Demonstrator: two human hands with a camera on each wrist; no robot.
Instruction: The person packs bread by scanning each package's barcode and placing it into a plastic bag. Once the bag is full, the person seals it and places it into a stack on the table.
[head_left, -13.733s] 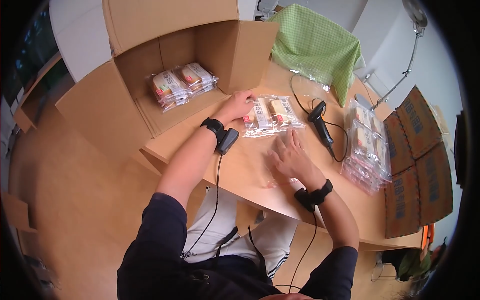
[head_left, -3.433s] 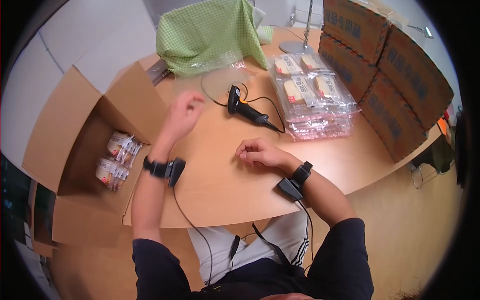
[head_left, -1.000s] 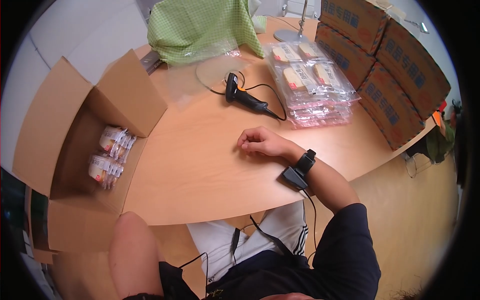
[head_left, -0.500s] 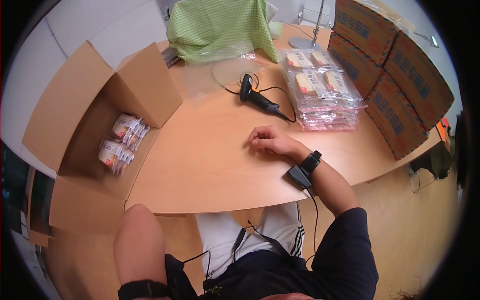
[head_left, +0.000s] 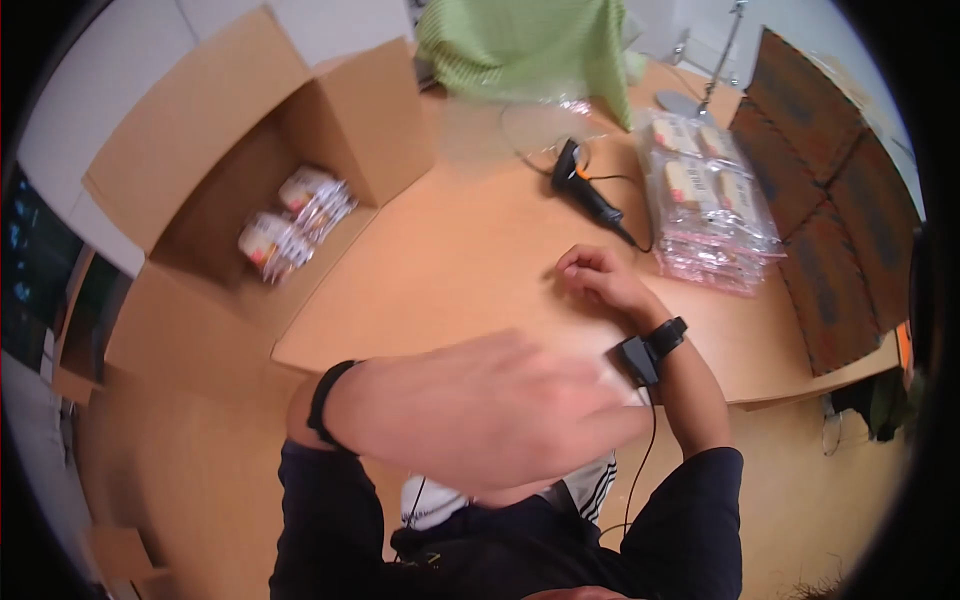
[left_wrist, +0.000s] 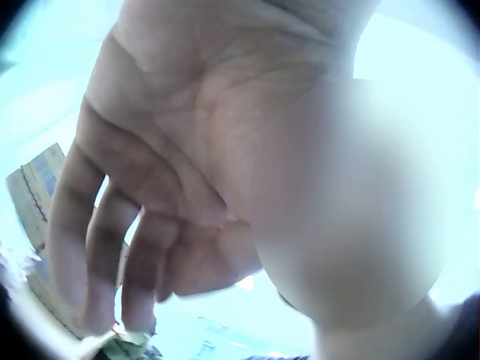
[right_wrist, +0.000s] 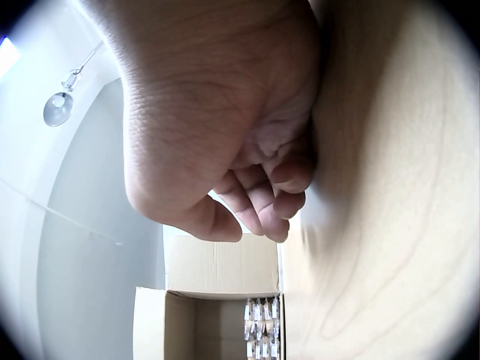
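Observation:
Blurred with motion, my left hand (head_left: 490,410) is raised close below the head camera, over the lap and the table's front edge. Its fingers hang loosely extended, holding nothing in the left wrist view, where the palm (left_wrist: 202,97) fills the upper part. My right hand (head_left: 605,275) rests on its side on the tabletop, fingers loosely bent around nothing. Beyond it lies a black barcode scanner (head_left: 590,195) with a cable. To the right stands a stack of clear bags of packaged bread (head_left: 700,190). Two piles of wrapped bread (head_left: 275,245) sit inside the open cardboard box (head_left: 370,130) at left.
Printed cardboard cartons (head_left: 820,190) are stacked at the table's right end. A green checked cloth (head_left: 520,50) covers something at the back, with a clear plastic bag (head_left: 480,125) before it. A lamp base (head_left: 680,103) stands behind the bread stack.
The left hand, out of view half a second ago, has swung up in front of the head camera. The head view has turned left, shifting the scene rightward. The right hand stays on the table.

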